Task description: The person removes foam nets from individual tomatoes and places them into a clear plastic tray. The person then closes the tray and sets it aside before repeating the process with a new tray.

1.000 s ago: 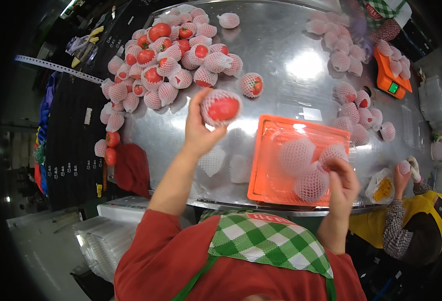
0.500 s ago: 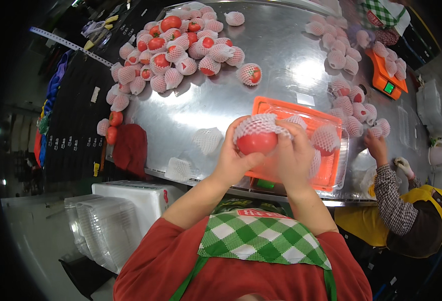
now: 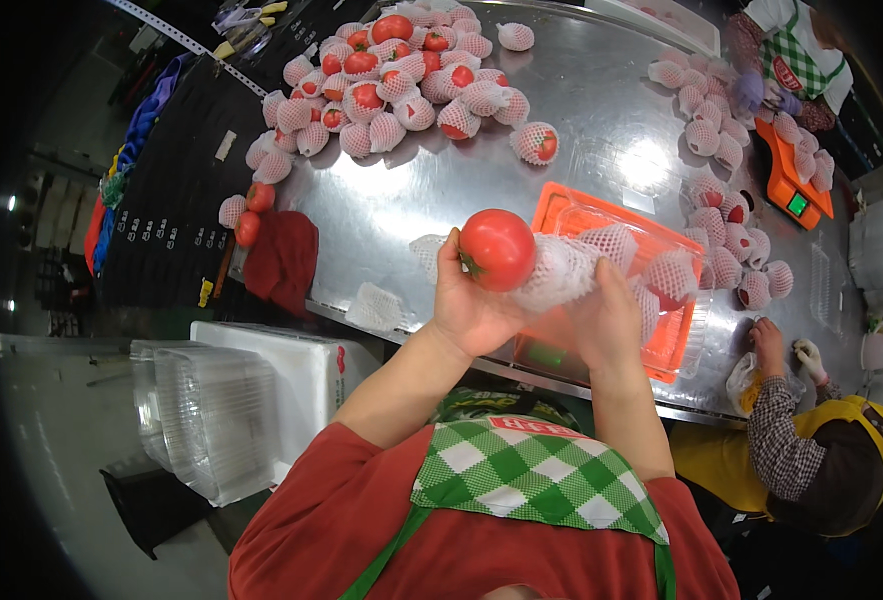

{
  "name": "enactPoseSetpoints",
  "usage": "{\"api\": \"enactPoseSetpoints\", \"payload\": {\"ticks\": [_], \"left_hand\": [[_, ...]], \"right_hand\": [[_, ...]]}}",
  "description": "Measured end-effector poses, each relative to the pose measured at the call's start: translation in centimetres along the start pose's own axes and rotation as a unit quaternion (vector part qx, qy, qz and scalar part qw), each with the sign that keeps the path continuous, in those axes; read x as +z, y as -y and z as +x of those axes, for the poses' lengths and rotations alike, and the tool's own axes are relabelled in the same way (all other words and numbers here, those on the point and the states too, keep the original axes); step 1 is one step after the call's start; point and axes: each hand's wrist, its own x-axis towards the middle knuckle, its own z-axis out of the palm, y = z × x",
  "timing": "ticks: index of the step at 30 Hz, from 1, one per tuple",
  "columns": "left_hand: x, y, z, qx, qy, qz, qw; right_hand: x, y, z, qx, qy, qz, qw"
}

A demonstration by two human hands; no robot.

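Tomato (image 3: 499, 245), bare and red, sits in the left hand (image 3: 473, 312), which cups it from below, the stem end facing down to the left. The right hand (image 3: 606, 312), a little blurred, pinches the right end of a white foam sleeve (image 3: 553, 272). The sleeve lies against the tomato's right side; from where I stand I cannot tell whether any of the fruit is inside it.

Both hands are up over the near side of a metal table (image 3: 411, 195). Right by them is an orange tray (image 3: 551, 205) bearing a clear plastic box (image 3: 699, 335) with several netted tomatoes (image 3: 670, 276). Hands and sleeve block my view of the tray's near left part.

To the left lie two loose sleeves (image 3: 374, 307), one by the table edge, the other partly hidden by the left hand. Farther left, a dark red cloth (image 3: 281, 262) sits crumpled near two bare tomatoes (image 3: 260, 197). Beyond, a big heap of tomatoes (image 3: 391, 100), most in netting, covers the far left.

Past the box on the right is a netted cluster (image 3: 731, 240), then an orange scale (image 3: 796, 185). A co-worker in yellow (image 3: 736, 455) has both hands near a plastic bag (image 3: 741, 380); another wears a green checked apron (image 3: 791, 60). Below, left, clear boxes (image 3: 221, 410) stand stacked beside a white foam crate (image 3: 306, 390).
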Motion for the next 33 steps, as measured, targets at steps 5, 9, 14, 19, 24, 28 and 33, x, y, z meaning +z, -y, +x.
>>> {"api": "enactPoseSetpoints", "payload": {"ticks": [5,9,14,19,24,28,33], "left_hand": [[0.2,0.3,-0.1,0.001,-0.041,0.011,0.999],[0.2,1.0,0.1,0.026,-0.089,0.046,0.995],[-1.7,1.7,0.4,0.147,-0.065,0.289,0.944],[-2.3,1.5,1.2,0.273,-0.06,0.491,0.825],[-1.3,1.3,1.0,0.213,-0.084,0.41,0.883],[-2.3,0.7,1.1,0.202,-0.133,0.39,0.889],[-3.7,0.2,1.9,0.187,-0.137,0.33,0.915]], "right_hand": [[-0.8,-0.8,0.7,0.052,0.02,0.064,0.996],[-1.4,-1.5,1.2,0.091,-0.001,0.129,0.988],[0.1,-0.5,0.8,-0.04,0.004,-0.063,0.997],[2.1,2.1,-1.2,-0.288,0.07,-0.504,0.811],[2.1,1.4,-0.7,-0.354,0.097,-0.576,0.73],[1.3,0.3,-0.8,-0.255,0.093,-0.543,0.795],[1.6,0.1,-1.2,-0.231,0.091,-0.52,0.817]]}}
